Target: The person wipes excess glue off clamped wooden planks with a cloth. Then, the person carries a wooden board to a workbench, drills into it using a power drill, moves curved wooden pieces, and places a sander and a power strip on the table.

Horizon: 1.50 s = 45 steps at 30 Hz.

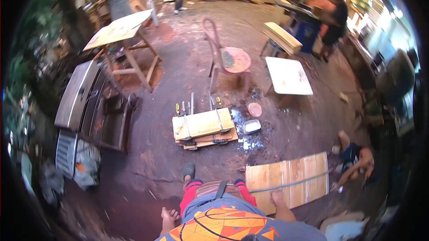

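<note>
My left hand [170, 215] is low in the view, left of my orange-patterned shirt, with its fingers a little apart and nothing in it. My right hand [277, 196] is over a panel of joined light wood boards [292, 169], just below a long grey metal bar [297, 181] that crosses the panel. Its fingers are too small to make out clearly. Ahead of my legs, a clamped stack of wood boards [203, 124] lies on the floor, with yellow-and-black clamp handles at its far side.
A person [356, 164] crouches at the panel's right end. Beyond the stack stand a red chair [234, 60] and a white-topped table [288, 75]. A white tub [251, 126] sits beside spilled liquid. A tilted table [117, 30] and metal cabinet [76, 93] are left. Two people stand farther back.
</note>
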Tool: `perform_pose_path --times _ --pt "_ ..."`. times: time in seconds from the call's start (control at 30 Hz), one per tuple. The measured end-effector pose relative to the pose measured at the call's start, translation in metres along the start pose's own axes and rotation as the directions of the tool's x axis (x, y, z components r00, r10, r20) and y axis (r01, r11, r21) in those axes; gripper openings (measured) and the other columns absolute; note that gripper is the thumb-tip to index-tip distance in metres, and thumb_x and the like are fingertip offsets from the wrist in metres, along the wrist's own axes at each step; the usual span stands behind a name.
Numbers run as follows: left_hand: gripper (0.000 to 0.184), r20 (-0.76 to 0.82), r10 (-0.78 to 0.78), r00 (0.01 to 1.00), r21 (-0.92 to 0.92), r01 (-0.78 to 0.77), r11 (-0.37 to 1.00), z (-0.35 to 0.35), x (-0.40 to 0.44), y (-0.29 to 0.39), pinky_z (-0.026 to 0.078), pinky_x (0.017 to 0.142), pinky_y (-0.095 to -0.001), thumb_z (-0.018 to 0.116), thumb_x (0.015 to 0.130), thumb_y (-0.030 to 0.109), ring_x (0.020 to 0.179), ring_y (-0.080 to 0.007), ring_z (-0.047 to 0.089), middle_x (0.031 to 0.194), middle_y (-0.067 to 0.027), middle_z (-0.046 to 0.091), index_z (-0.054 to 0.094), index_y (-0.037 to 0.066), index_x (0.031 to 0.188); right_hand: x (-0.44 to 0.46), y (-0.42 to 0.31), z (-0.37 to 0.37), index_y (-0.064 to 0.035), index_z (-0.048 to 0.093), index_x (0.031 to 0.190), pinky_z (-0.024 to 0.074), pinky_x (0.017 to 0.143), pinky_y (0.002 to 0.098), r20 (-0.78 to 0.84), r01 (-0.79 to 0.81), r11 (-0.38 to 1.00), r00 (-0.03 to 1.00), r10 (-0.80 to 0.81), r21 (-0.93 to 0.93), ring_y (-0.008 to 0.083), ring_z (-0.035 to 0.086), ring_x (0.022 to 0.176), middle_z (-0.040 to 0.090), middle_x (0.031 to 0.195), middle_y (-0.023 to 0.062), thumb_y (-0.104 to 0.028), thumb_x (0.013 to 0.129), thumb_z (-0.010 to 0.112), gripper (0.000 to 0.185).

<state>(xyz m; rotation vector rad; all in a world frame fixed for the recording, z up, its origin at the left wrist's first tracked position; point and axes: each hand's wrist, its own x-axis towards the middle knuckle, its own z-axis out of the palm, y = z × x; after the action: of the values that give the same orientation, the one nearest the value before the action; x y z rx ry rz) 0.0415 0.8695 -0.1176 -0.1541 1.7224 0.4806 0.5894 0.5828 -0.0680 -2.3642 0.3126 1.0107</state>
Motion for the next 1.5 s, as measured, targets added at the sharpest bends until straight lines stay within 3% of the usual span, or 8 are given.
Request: perform_pose_path --times 0.1,0.4,0.47,0.7,0.83,1.07,1.33,1.5 --pt "0.038 0.177 0.121 0.977 0.231 -0.161 0.959 0.041 0.032 0.091 0.044 0.056 -0.0438 0.049 0.101 0.038 0.061 -0.0226 0.05 0.074 -0.0067 0.057 0.062 0.002 0.104 0.028 0.037 0.058 0.0102 0.046 0.132 0.0554 0.06 0.0408 -0.248 0.191 0.978 0.946 -0.207 -0.089 0.0274 0.069 0.072 0.069 0.096 0.0237 -0.026 0.087 0.068 0.062" --pt "0.015 0.582 0.472 0.662 0.358 -0.73 0.582 0.204 0.038 0.341 0.033 0.039 -0.0268 0.065 0.092 0.015 0.048 -0.0104 0.051 0.067 -0.004 0.061 0.065 0.003 0.083 -0.146 -0.069 0.171 0.0017 0.052 0.133 0.0541 0.088 0.0411 -0.289 -0.011 0.998 0.957 0.029 0.065 0.0348 0.067 0.105 0.063 0.122 0.0236 -0.033 0.083 0.075 0.065" --pt "0.018 0.665 0.356 0.657 0.649 -0.744 0.16 0.213 0.025 0.385 0.036 0.04 -0.025 0.069 0.091 0.016 0.048 -0.0118 0.054 0.064 -0.0052 0.063 0.066 0.002 0.081 -0.161 -0.054 0.203 0.0015 0.052 0.134 0.0522 0.093 0.0417 -0.307 0.0 0.993 0.951 0.038 0.121 0.0353 0.066 0.107 0.066 0.116 0.023 -0.033 0.083 0.076 0.066" --pt "0.032 0.706 0.254 0.661 0.702 -0.608 -0.371 0.274 0.004 0.389 0.037 0.044 -0.0306 0.068 0.09 0.025 0.047 -0.0141 0.052 0.055 -0.0031 0.058 0.066 0.005 0.065 -0.191 0.037 0.253 -0.011 0.04 0.147 0.0563 0.059 0.0402 -0.183 -0.308 0.854 0.893 0.412 0.42 0.0199 0.064 0.068 0.067 0.095 0.0103 -0.026 0.085 0.074 0.072" --pt "0.021 0.715 0.145 0.684 0.686 -0.726 0.041 0.305 -0.035 0.32 0.047 0.054 -0.0283 0.07 0.09 0.018 0.062 -0.0136 0.061 0.075 -0.0051 0.067 0.069 -0.003 0.093 -0.227 0.03 0.234 -0.0101 0.037 0.147 0.0563 0.059 0.0401 -0.06 -0.368 0.731 0.872 0.487 0.575 0.0184 0.063 0.065 0.066 0.093 0.0086 -0.024 0.088 0.072 0.07" --pt "0.036 0.781 -0.075 0.62 0.563 -0.75 -0.348 0.316 -0.061 0.261 0.054 0.067 -0.0296 0.073 0.088 0.02 0.072 -0.016 0.066 0.086 -0.01 0.072 0.067 -0.007 0.111 -0.207 0.068 0.26 -0.0098 0.034 0.147 0.0572 0.06 0.0408 -0.095 -0.332 0.689 0.859 0.503 0.644 0.0189 0.065 0.072 0.068 0.093 0.0095 -0.025 0.089 0.072 0.071" --pt "0.03 0.686 0.02 0.728 0.711 -0.663 -0.234 0.301 -0.046 0.285 0.044 0.049 -0.0263 0.068 0.093 0.023 0.066 -0.0149 0.065 0.082 -0.0076 0.069 0.067 -0.002 0.109 -0.215 0.027 0.236 -0.0007 0.048 0.14 0.0412 0.11 0.0416 -0.204 -0.309 0.839 0.878 0.433 0.449 0.0379 0.052 0.131 0.055 0.138 0.0261 -0.036 0.082 0.074 0.073" --pt "0.025 0.648 0.026 0.761 0.751 -0.632 -0.192 0.291 -0.05 0.282 0.043 0.048 -0.0267 0.064 0.096 0.023 0.067 -0.0166 0.066 0.085 -0.0073 0.069 0.066 0.0 0.107 -0.193 0.03 0.219 -0.0006 0.046 0.141 0.0414 0.109 0.0423 -0.209 -0.285 0.82 0.878 0.431 0.496 0.0385 0.051 0.131 0.054 0.138 0.0265 -0.036 0.083 0.073 0.073"
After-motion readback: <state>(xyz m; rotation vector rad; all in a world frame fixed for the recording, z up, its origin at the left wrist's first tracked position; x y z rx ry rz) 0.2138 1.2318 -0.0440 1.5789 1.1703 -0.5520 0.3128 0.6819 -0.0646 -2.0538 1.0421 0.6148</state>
